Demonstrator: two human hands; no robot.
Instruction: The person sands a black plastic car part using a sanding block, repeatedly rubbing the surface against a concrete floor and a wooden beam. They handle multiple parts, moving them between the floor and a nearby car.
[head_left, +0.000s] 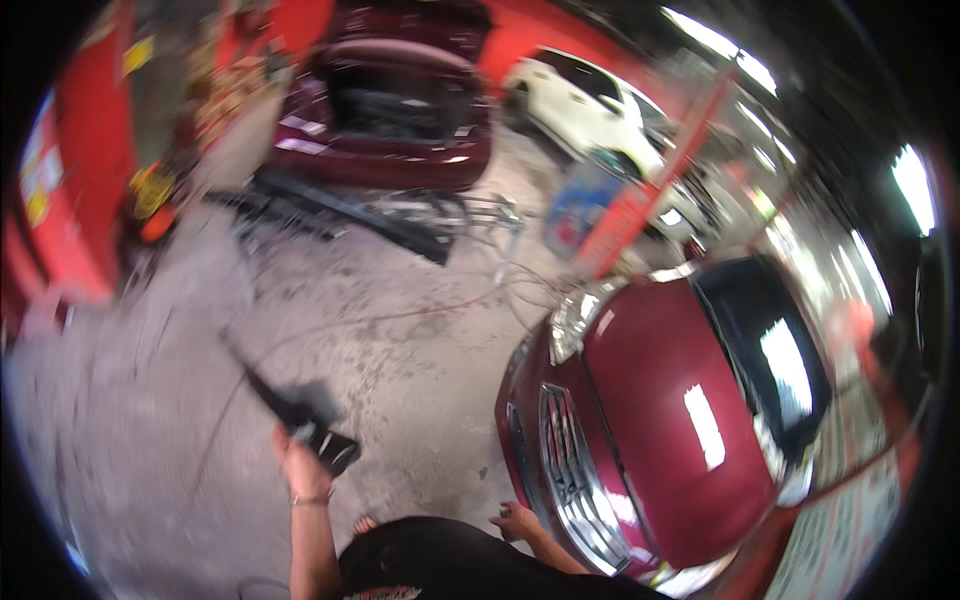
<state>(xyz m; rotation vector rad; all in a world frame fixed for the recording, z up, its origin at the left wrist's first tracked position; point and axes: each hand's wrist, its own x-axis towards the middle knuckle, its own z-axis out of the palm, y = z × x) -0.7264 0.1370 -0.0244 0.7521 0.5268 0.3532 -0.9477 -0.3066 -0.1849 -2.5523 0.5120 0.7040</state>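
Note:
My left hand (pixel 297 466) is closed around a black plastic-looking part (pixel 297 412), held up over the floor. One end of the part is long and narrow and points away to the left; its other end is blocky and shiny. Motion blur hides its exact kind. Low beside the front of a dark red car (pixel 655 400), my right hand (pixel 516 521) has its fingers curled around something small and dark that I cannot make out. That hand is near the chrome grille (pixel 580 480), and I cannot tell whether it touches the car.
Ahead stands another dark red car (pixel 390 170) with its rear open. Before it, long black trim pieces (pixel 350 215) lie on a stand. A thin hose (pixel 400 314) crosses the concrete floor. A red post (pixel 650 190), a blue drum (pixel 580 208) and a white car (pixel 585 105) are far right.

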